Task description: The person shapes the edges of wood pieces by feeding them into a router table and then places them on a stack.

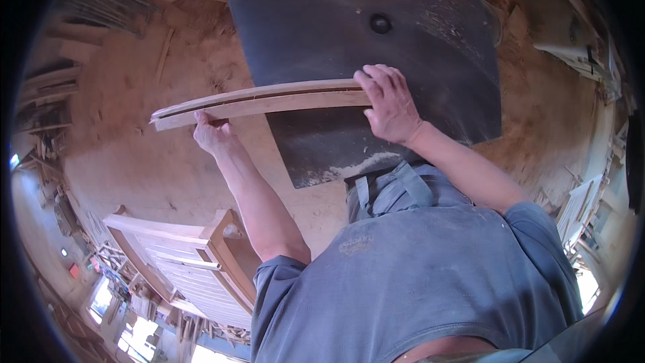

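Note:
Across the front of me stretches a long pale wooden piece [289, 103] with a dark slit along its length. Whether it is one grooved bar or two strips held together I cannot tell. My left hand [215, 134] grips it near its left end, thumb on the near side and fingers mostly hidden beneath. At the other end my right hand [390, 104] is closed over the wood, covering its tip. The right part of the piece lies over a dark flat tabletop [316, 40]; its left part sticks out past the edge.
A round black knob-like part [380, 23] sits on the tabletop, with sawdust scattered about. To my lower left stands a slatted wooden frame [178, 249]. Timber lengths [101, 10] are piled at the far left, and pale boards [581, 208] lean at the right.

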Motion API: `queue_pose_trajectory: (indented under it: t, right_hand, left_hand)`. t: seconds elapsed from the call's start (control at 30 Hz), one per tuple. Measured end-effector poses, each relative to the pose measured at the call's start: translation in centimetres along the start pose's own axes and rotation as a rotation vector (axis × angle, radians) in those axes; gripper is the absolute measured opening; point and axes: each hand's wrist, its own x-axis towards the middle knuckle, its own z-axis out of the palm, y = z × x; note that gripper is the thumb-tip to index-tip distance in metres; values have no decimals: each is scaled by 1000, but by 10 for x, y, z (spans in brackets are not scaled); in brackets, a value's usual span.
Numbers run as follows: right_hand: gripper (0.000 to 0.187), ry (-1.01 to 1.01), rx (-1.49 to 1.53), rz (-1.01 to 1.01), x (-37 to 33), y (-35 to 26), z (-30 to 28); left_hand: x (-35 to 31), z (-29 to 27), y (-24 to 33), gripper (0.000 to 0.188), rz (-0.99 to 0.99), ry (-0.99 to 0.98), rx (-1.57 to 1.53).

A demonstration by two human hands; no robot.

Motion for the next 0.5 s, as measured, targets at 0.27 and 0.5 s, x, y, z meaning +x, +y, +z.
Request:
queue_pose_trajectory:
  t: [0.27, 0.5]
  right_hand:
    - [61, 79, -59, 215, -115, 27, -82]
    - [53, 415, -257, 359, -273, -8, -176]
  left_hand:
    - [-167, 57, -22, 48, -106, -245, -144]
    - [-371, 70, -88, 43, -153, -619, 188]
